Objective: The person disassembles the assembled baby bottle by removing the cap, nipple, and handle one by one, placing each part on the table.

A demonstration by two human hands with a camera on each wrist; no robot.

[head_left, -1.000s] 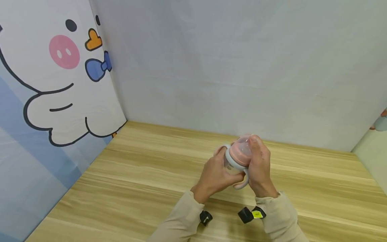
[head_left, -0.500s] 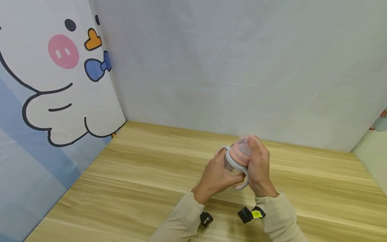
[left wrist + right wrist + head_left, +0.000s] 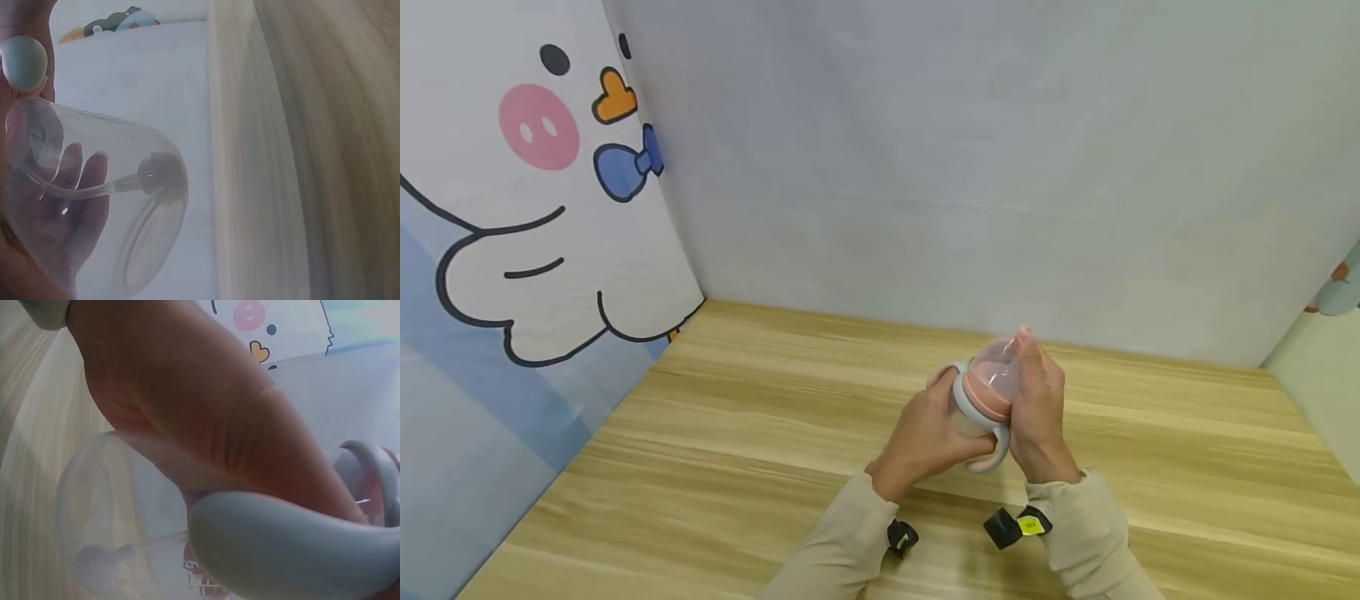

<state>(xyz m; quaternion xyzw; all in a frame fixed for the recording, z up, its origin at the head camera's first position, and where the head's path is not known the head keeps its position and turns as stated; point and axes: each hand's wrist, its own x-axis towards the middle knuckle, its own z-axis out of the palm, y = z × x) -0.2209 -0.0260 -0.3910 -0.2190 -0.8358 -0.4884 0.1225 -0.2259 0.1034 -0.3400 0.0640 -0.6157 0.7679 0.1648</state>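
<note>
A clear baby bottle (image 3: 970,425) with a pale grey collar, side handles (image 3: 996,454) and a pink top under a transparent domed cover (image 3: 1000,362) is held tilted above the table. My left hand (image 3: 921,433) grips the bottle's body, its thumb on the near side below the collar. On the right of the cover is my right hand (image 3: 1037,408), thumb stretched up along the dome; its other fingers are mostly hidden. In the left wrist view, a drinking straw (image 3: 87,190) with a weighted end (image 3: 161,172) lies inside the bottle, and fingers show through it.
The wood-grain table (image 3: 760,417) lies beneath the hands. Behind it rises a plain pale backdrop (image 3: 925,167), and a cartoon-printed sheet (image 3: 535,292) hangs at the left. Each wrist wears a black camera strap, the right one with a yellow label (image 3: 1032,524).
My right thumb has straightened and reaches higher along the domed cover. Both hands and the bottle appear slightly farther left, while the whole head view has also shifted a little.
</note>
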